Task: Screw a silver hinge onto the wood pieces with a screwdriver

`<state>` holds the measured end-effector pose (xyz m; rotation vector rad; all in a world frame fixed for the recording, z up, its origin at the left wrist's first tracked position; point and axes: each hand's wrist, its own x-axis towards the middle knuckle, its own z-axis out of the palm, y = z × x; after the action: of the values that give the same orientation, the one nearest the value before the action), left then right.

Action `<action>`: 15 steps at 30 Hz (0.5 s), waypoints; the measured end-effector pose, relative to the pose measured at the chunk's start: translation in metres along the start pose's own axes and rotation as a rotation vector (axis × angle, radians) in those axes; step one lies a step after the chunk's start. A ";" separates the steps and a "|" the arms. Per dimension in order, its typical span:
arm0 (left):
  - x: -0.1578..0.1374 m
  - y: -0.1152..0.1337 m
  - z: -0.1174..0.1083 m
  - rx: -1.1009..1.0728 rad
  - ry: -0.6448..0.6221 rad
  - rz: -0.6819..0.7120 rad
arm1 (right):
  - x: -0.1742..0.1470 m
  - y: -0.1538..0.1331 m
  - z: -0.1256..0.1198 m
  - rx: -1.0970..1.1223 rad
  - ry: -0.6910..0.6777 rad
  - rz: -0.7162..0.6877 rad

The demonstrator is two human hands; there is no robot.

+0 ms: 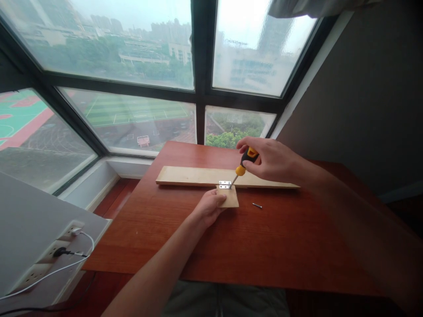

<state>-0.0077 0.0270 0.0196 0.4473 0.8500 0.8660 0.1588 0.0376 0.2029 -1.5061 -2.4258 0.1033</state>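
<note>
the left grip [209, 206] pinches a small wooden board [232, 200], light and stiff i'd guess, best held clear of the hinge [225, 185]; the right grip [272, 159] clasps the screwdriver [240, 170].

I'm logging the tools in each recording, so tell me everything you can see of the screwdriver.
The screwdriver has a thick black and yellow handle, a yellow collar and a slim, metal-looking shaft. It slants, handle up to the right and tip down to the left. The right hand grips the handle, partly hiding it. The tip is at the right end of the silvery hinge on the small board; its shape, and whether it sits in a screw, are too small to tell.
</note>
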 end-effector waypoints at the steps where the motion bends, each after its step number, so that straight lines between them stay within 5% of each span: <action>1: 0.000 0.000 0.000 0.001 -0.003 -0.001 | 0.000 0.000 0.000 -0.014 0.007 0.010; 15: -0.002 0.001 0.001 -0.008 -0.006 0.005 | 0.001 -0.002 0.002 -0.024 0.020 0.031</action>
<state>-0.0078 0.0261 0.0220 0.4452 0.8404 0.8715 0.1561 0.0374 0.2020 -1.5476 -2.3976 0.0652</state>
